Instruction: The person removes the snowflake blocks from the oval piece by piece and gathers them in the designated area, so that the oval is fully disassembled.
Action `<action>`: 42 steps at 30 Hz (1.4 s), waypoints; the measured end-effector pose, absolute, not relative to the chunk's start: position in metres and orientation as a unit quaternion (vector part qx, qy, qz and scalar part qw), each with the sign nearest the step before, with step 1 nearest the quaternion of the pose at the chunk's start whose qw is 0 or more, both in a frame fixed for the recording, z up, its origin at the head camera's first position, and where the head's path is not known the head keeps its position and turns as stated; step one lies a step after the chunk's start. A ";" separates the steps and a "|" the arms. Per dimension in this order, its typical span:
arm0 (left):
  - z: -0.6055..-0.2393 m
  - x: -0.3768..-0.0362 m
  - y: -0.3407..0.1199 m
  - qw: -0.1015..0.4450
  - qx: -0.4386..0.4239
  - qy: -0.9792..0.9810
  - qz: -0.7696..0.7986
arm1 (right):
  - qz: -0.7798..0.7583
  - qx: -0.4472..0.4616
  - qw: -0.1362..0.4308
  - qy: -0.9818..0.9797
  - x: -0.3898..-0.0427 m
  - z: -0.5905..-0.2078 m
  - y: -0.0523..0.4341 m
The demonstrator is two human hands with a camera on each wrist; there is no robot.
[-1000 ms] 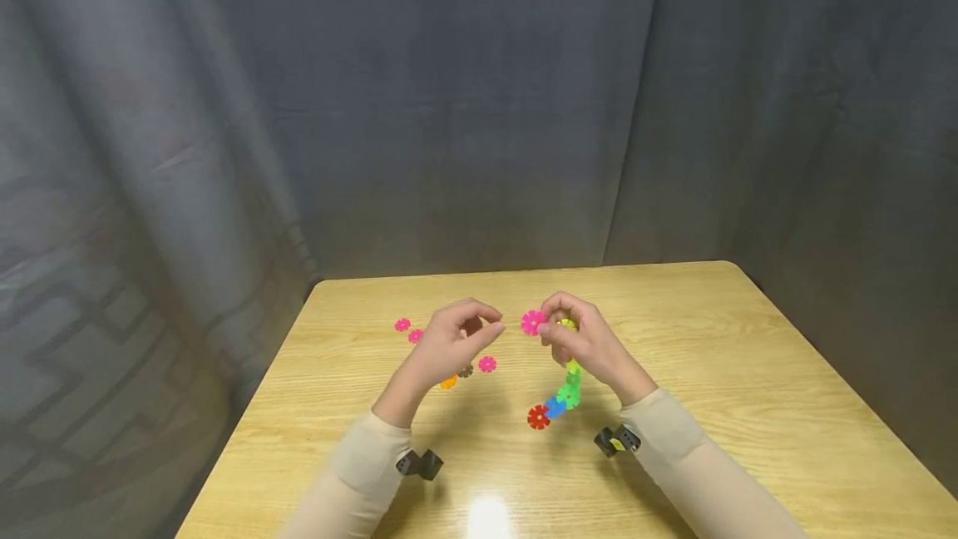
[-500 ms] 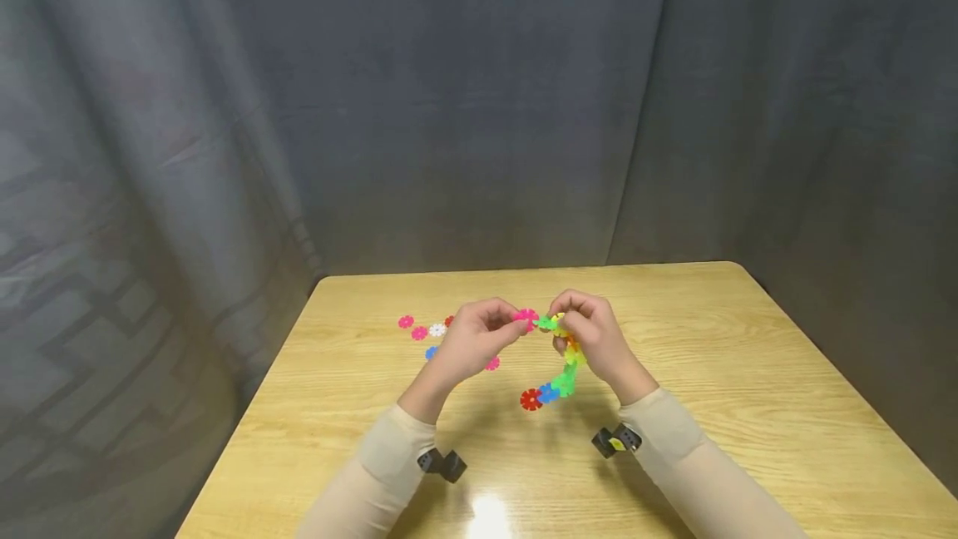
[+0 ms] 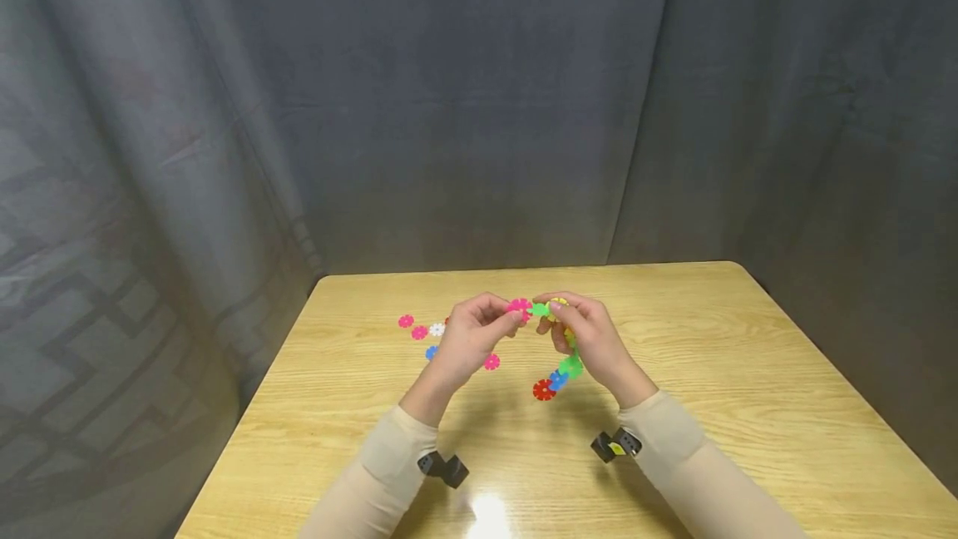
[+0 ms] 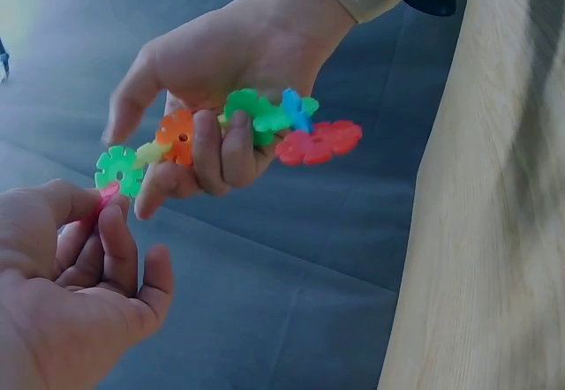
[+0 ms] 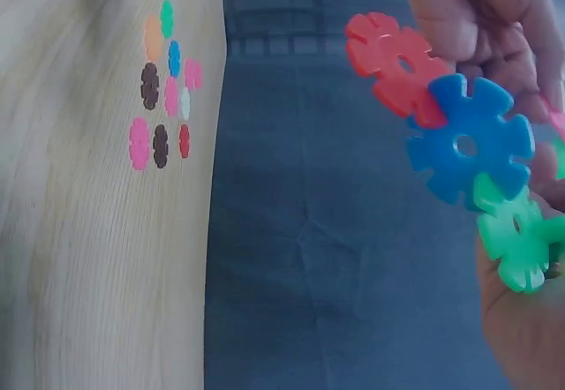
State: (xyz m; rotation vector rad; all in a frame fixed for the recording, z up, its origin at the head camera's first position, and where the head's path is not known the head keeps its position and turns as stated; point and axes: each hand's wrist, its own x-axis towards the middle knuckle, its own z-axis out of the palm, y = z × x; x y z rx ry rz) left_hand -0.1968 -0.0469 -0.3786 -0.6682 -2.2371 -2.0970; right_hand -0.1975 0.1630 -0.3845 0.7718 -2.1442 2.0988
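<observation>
A curtained-off workspace, with grey drapes [image 3: 464, 106] behind and beside a wood-grain table [image 3: 748, 373].

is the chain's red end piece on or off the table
Off: both wrist views show the red piece in mid-air, clear of the table.

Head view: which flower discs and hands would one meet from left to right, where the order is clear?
Pink flower disc, second pink disc, white disc, left hand, held pink disc, green disc, right hand

Loose coloured discs [image 5: 172, 96] on wooden table [image 3: 748, 373]
</observation>
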 end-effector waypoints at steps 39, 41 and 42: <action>-0.380 -0.205 -0.081 0.043 -0.229 -0.765 -0.601 | 0.650 0.218 -0.011 -0.728 -0.193 -0.383 0.165; -0.382 -0.207 -0.087 0.047 -0.217 -0.773 -0.594 | 0.651 0.218 -0.010 -0.727 -0.193 -0.384 0.165; -0.383 -0.208 -0.090 0.049 -0.211 -0.777 -0.591 | 0.652 0.220 -0.008 -0.726 -0.193 -0.384 0.165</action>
